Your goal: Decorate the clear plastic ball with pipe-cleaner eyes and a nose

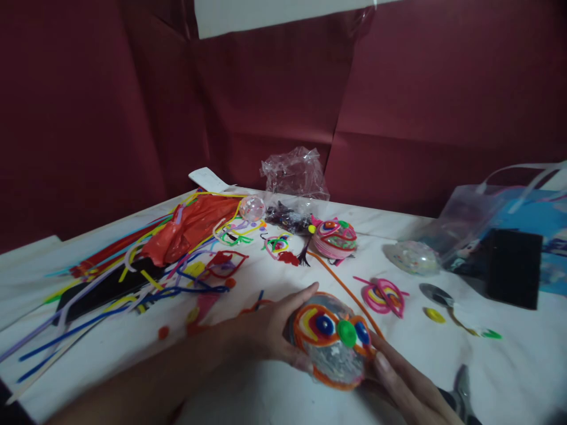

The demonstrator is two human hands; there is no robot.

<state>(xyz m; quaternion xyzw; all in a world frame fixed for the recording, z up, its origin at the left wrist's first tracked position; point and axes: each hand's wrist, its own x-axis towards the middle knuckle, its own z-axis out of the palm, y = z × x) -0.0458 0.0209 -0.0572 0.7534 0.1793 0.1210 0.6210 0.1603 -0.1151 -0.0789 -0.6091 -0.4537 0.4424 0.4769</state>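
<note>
Between my two hands sits a clear plastic ball decorated with a face: orange pipe-cleaner rings, blue button-like eyes and a green button nose. My left hand grips its left side, thumb low and index finger over the top. On the right edge, my right hand presses its fingers against the orange trim. An orange pipe cleaner lies on the table just behind the ball. Further back stands a pink decorated ball with a similar face. A pink pipe-cleaner eye shape lies to the right.
Pipe cleaners and a red plastic bag spread over the left side. A crumpled clear bag stands at the back. To the right are a clear ball, a black box and a yellow button. Pliers-like tool lies near my right hand.
</note>
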